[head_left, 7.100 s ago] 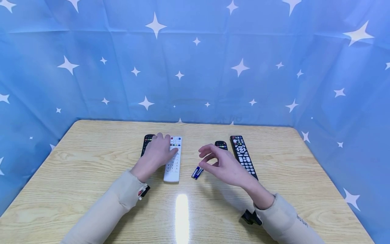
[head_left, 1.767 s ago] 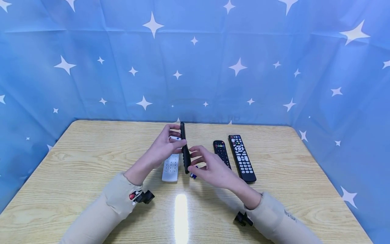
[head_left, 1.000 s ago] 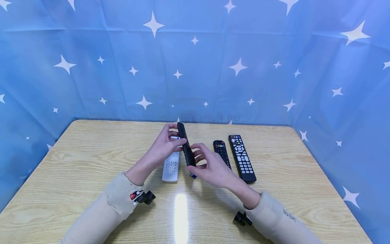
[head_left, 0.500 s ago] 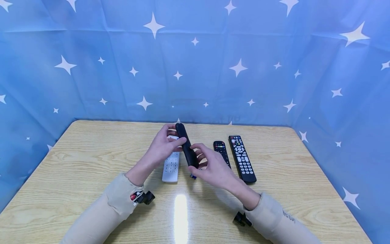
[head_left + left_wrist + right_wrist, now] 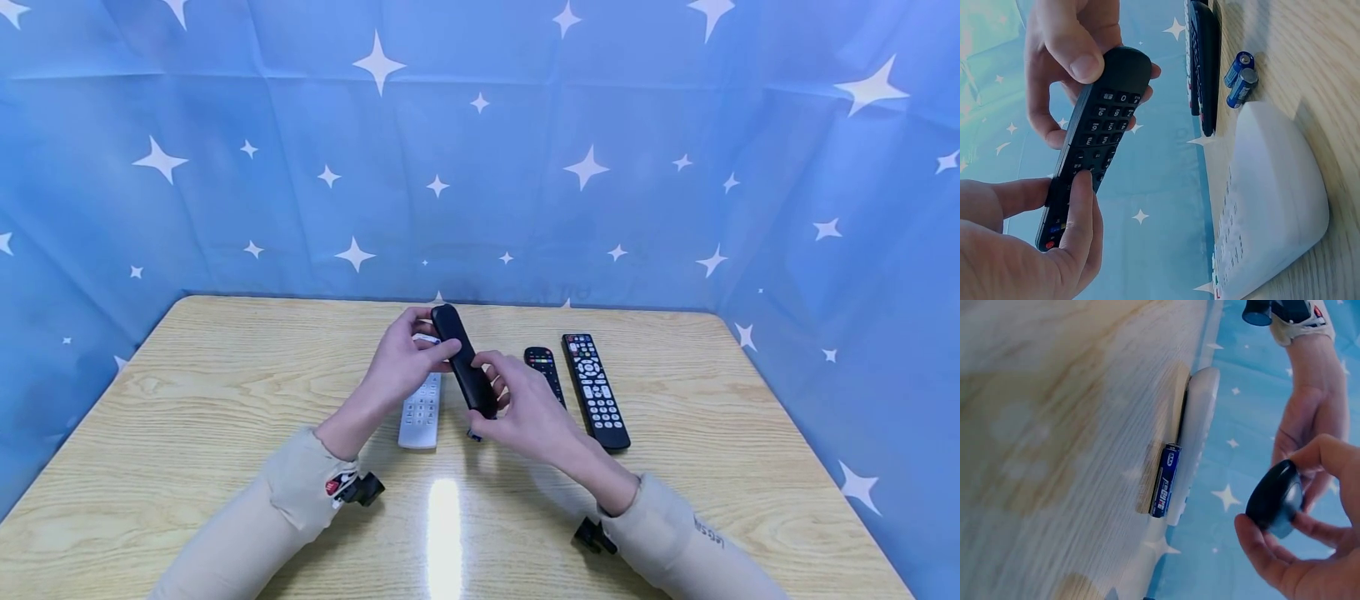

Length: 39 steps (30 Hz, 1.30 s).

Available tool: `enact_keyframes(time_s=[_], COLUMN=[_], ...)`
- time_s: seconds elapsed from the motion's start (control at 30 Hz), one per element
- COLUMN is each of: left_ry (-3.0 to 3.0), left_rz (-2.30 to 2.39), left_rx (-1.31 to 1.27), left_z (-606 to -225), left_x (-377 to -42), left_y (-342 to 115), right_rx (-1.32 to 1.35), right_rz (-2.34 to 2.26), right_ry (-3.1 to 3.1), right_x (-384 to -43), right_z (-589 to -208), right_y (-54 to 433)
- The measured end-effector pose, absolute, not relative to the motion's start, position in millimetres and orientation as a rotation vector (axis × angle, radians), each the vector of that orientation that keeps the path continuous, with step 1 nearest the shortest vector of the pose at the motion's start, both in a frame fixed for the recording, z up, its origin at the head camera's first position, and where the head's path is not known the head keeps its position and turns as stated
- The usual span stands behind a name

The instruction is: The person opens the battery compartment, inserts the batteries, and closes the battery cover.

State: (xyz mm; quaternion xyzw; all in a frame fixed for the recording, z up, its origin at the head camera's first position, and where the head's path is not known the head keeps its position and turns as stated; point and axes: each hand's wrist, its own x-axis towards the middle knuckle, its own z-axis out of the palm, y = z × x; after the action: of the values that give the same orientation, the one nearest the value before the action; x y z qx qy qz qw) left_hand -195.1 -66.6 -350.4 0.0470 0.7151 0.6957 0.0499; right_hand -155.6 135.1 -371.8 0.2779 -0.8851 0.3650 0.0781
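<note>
Raised over the table, a black remote control (image 5: pixel 465 358) slants between my two hands, its smooth back toward the head camera. My left hand (image 5: pixel 397 354) pinches the far half, thumb across the back. Thumb and fingers of my right hand (image 5: pixel 528 412) grip the near end. The left wrist view shows the button side of this remote (image 5: pixel 1107 119), with left fingertips on the keys. Below it two blue batteries (image 5: pixel 1242 87) lie side by side on the table, mostly hidden in the head view. A white remote (image 5: pixel 420 417) lies under my left hand.
To the right lie a smaller black remote (image 5: pixel 542 360), partly behind my right hand, and a longer black one (image 5: pixel 597 392) with white buttons. The wooden table (image 5: pixel 247 375) backs onto a blue curtain (image 5: pixel 480 217) with white stars.
The black remote left of the white one was picked up by my left hand and brought rightward. My right hand took its near end, and the remote has rolled from edge-on to back-up.
</note>
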Motion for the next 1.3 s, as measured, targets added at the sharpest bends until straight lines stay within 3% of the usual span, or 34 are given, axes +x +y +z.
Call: enact_keyframes(time_s=[1.3], left_ry=[2.250], left_rz=[2.090], left_rx=[0.147], left_z=[-352.6], left_x=[-191.5], left_y=[-65.6], right_rx=[0.789], right_rz=[1.078], right_ry=[-2.713], right_x=[-155.1], right_z=[-364.2], right_y=[136.0])
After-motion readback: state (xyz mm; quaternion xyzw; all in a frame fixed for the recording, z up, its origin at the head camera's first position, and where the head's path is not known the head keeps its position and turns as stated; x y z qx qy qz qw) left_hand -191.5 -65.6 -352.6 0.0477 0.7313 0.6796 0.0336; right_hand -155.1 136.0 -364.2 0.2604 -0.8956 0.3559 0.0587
